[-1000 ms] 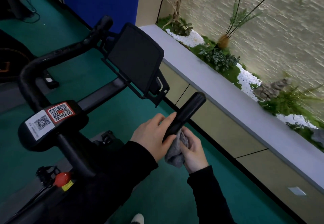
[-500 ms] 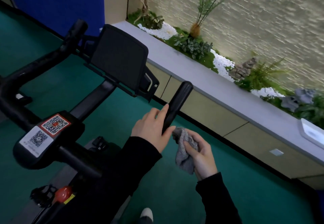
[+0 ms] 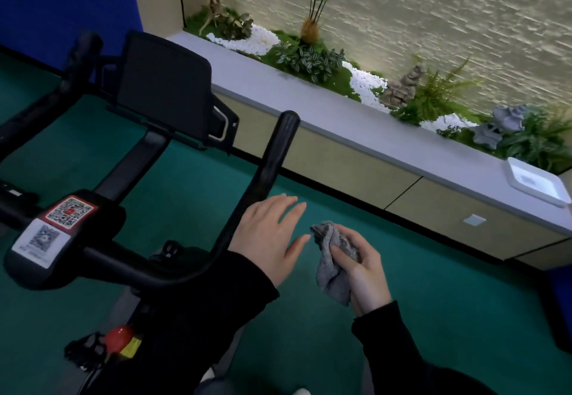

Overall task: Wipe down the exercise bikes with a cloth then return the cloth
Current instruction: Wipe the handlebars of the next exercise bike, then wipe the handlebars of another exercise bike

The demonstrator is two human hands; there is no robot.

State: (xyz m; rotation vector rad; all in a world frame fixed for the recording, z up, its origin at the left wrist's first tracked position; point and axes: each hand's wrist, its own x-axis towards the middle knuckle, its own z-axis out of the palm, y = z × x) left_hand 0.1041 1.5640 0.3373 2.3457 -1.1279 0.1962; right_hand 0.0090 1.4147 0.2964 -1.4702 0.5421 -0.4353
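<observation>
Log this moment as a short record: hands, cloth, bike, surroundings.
left hand: open, fingers straight, beside the right handlebar horn, not gripping it
right hand: grips the bunched grey cloth
cloth contact: off the bike
bike: black console panel, QR stickers, red knob
surroundings: green floor, grey ledge with white tray

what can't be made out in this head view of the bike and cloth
All in the head view:
- QR stickers: too small and blurred to read.
- grey cloth: partly hidden by the curled fingers of the right hand.
- exercise bike: lower frame covered by the left sleeve, cut off by the bottom edge.
- white tray on the ledge: contents blurred.
- far handlebar grip: smeared by motion blur.
</observation>
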